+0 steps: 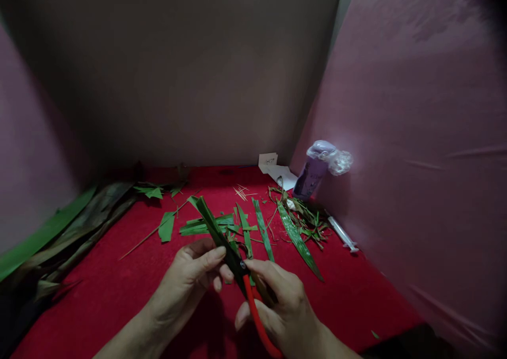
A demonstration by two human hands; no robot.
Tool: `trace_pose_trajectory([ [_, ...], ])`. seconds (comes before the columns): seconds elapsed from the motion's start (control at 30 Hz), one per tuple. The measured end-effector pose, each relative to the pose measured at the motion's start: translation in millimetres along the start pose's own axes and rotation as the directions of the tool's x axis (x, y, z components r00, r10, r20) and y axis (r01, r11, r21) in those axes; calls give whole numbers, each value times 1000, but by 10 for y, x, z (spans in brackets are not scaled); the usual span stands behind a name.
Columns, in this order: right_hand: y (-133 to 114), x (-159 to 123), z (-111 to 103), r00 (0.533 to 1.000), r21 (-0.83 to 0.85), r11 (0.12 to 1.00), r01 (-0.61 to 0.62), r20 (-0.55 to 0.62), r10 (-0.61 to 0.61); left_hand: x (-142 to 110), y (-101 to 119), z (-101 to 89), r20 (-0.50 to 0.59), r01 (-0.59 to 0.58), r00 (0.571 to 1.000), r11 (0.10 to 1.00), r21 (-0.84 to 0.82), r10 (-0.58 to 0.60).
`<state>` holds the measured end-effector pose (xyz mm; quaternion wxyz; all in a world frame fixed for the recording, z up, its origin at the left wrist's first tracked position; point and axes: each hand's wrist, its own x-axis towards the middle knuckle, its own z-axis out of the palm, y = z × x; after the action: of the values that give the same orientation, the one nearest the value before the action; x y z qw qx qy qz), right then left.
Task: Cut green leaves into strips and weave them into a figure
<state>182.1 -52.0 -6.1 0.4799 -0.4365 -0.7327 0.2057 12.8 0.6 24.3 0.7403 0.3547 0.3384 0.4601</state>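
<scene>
My left hand (190, 274) pinches a folded green leaf strip (209, 217) between thumb and fingers, its free end pointing up and away. My right hand (285, 293) is closed on red-handled scissors (253, 309) with dark blades and a round pivot screw. The blades lie against the lower end of the leaf strip, close to my left fingertips; how far apart they are is hard to make out. Just beyond my hands, several cut leaf pieces (259, 227) lie on the red cloth (146, 285).
A long glossy leaf (297, 237) and a heap of dry stems (311, 219) lie to the right, beside a syringe (343, 235). A purple bottle (311, 174) stands behind. Toothpicks (241, 192) and white paper (281, 175) are farther back. Large dried leaves (91, 216) line the left.
</scene>
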Motion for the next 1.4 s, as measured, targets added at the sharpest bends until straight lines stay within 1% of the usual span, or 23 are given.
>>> trace_pose_trajectory([
  [0.07, -39, 15, -15, 993, -7, 994, -112, 23, 112, 3, 5, -2, -11, -10, 1000, 1000, 1, 10],
  [0.13, -75, 31, -39, 972, -14, 973, -230, 53, 231, 6, 9, -6, -23, -28, 999, 1000, -4, 28],
  [0.27, -93, 24, -100, 936, 29, 943, -332, 131, 325, 16, 11, -27, -45, -31, 998, 999, 13, 32],
  [0.37, -81, 31, -133, 922, 133, 913, -385, 109, 373, 24, 2, -43, -65, -32, 997, 999, 13, 33],
  [0.47, -83, 116, -127, 928, 267, 891, -367, 49, 368, 24, -24, -46, -20, -33, 999, 999, 35, 33],
  [0.53, -91, 206, -92, 942, 305, 899, -316, -11, 335, 16, -47, -42, 4, -20, 1000, 998, 56, 20],
  [0.57, -94, 250, -66, 944, 320, 897, -305, -22, 329, 11, -58, -39, 3, -15, 1000, 998, 58, 15],
  [0.67, -105, 345, 30, 942, 366, 879, -306, -17, 335, 1, -81, -28, -21, -13, 1000, 999, 41, 14],
  [0.83, -133, 378, 145, 914, 458, 818, -348, -30, 405, -3, -113, -15, -89, -14, 996, 1000, 20, 16],
  [1.0, -154, 382, 150, 917, 487, 812, -322, -52, 395, -38, -128, -8, -86, -6, 996, 1000, 14, 7],
  [1.13, -140, 374, 141, 919, 500, 803, -325, -36, 394, -44, -76, 2, -71, -46, 996, 998, 43, 49],
  [1.23, -121, 360, 137, 916, 481, 807, -341, -23, 401, -29, -32, 12, -84, -71, 994, 996, 48, 75],
  [1.4, -111, 334, 121, 926, 426, 841, -334, -18, 377, -28, -21, 18, -86, -69, 993, 995, 66, 75],
])
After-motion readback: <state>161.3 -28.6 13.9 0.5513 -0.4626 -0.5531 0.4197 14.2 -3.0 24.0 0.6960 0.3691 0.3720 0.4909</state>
